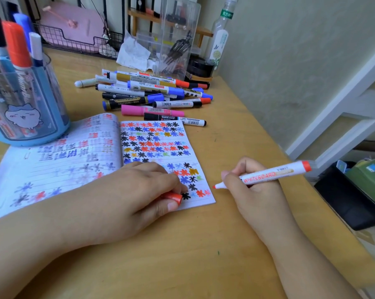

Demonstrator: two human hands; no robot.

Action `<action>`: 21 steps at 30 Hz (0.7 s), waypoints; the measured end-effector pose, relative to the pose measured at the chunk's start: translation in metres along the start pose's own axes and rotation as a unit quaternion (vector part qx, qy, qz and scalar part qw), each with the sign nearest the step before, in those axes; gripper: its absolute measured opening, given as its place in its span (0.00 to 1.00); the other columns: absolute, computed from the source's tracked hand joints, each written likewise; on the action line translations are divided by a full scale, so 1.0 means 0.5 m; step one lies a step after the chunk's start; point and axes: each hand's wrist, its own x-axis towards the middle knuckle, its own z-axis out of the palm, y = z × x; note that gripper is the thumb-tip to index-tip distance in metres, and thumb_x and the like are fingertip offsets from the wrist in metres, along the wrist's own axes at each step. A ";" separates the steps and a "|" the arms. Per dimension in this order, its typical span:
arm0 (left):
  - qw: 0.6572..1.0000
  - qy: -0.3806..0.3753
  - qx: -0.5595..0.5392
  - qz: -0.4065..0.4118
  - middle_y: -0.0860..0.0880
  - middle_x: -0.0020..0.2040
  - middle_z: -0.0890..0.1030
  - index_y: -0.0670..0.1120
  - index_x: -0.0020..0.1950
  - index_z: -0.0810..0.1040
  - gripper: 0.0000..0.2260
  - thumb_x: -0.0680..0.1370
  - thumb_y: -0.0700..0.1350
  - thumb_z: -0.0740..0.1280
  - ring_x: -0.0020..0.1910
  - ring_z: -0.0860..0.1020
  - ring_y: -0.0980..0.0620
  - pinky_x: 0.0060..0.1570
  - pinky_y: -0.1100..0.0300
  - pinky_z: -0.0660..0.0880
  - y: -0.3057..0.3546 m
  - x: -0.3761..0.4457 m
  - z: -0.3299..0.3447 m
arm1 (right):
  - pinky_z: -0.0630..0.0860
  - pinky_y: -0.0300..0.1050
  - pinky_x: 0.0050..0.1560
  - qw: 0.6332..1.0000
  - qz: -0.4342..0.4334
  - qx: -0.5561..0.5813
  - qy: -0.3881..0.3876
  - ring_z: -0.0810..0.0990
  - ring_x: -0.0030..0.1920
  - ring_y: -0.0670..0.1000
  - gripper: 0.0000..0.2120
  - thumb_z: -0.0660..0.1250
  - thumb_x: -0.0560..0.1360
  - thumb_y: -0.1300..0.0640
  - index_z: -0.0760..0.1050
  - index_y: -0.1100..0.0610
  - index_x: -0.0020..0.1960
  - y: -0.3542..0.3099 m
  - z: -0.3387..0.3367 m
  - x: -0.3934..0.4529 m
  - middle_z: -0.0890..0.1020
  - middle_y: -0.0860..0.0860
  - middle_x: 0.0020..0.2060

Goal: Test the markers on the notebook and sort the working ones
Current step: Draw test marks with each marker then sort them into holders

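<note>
On one open notebook (139, 152), left hand (126, 190) pinching one red cap (174, 197), right hand (247, 186) gripping one uncapped red marker (268, 174).

I see my left hand (139, 190) and right hand (247, 186) bare, forearms uncovered, no sleeves, short plain fingernails.

Matt wooden desk (236, 130), lined paper notebook (74, 160)
</note>
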 end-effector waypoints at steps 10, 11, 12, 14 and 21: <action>0.953 0.210 -0.204 -0.078 0.58 0.39 0.78 0.57 0.45 0.72 0.02 0.77 0.52 0.61 0.37 0.75 0.58 0.37 0.64 0.72 -0.019 -0.019 -0.047 | 0.64 0.32 0.26 0.977 -0.023 0.191 -0.090 0.65 0.25 0.45 0.11 0.68 0.72 0.50 0.71 0.55 0.35 -0.135 0.030 0.034 0.71 0.49 0.22; 0.946 0.222 -0.219 -0.086 0.59 0.40 0.78 0.56 0.45 0.72 0.02 0.77 0.51 0.61 0.38 0.75 0.58 0.38 0.64 0.72 -0.025 -0.019 -0.051 | 0.63 0.33 0.25 0.973 -0.031 0.209 -0.090 0.64 0.25 0.45 0.11 0.66 0.74 0.54 0.70 0.58 0.37 -0.149 0.047 0.047 0.70 0.49 0.22; 0.941 0.232 -0.229 -0.091 0.59 0.39 0.77 0.55 0.45 0.73 0.02 0.78 0.50 0.62 0.37 0.74 0.59 0.39 0.64 0.71 -0.030 -0.019 -0.054 | 0.63 0.33 0.25 0.969 -0.033 0.227 -0.087 0.63 0.24 0.45 0.10 0.64 0.76 0.57 0.69 0.60 0.38 -0.161 0.065 0.061 0.69 0.50 0.22; 0.932 0.248 -0.244 -0.102 0.60 0.38 0.75 0.54 0.45 0.73 0.02 0.78 0.49 0.62 0.36 0.72 0.60 0.38 0.65 0.70 -0.034 -0.021 -0.062 | 0.62 0.34 0.24 0.960 -0.018 0.267 -0.078 0.62 0.23 0.45 0.10 0.62 0.76 0.60 0.66 0.58 0.37 -0.171 0.104 0.083 0.68 0.50 0.21; 0.918 0.270 -0.267 -0.114 0.55 0.40 0.76 0.54 0.49 0.73 0.13 0.72 0.60 0.57 0.39 0.73 0.58 0.45 0.58 0.72 -0.038 -0.024 -0.072 | 0.58 0.35 0.24 0.942 0.018 0.328 -0.074 0.57 0.23 0.45 0.18 0.67 0.74 0.60 0.66 0.50 0.29 -0.129 0.139 0.085 0.60 0.47 0.21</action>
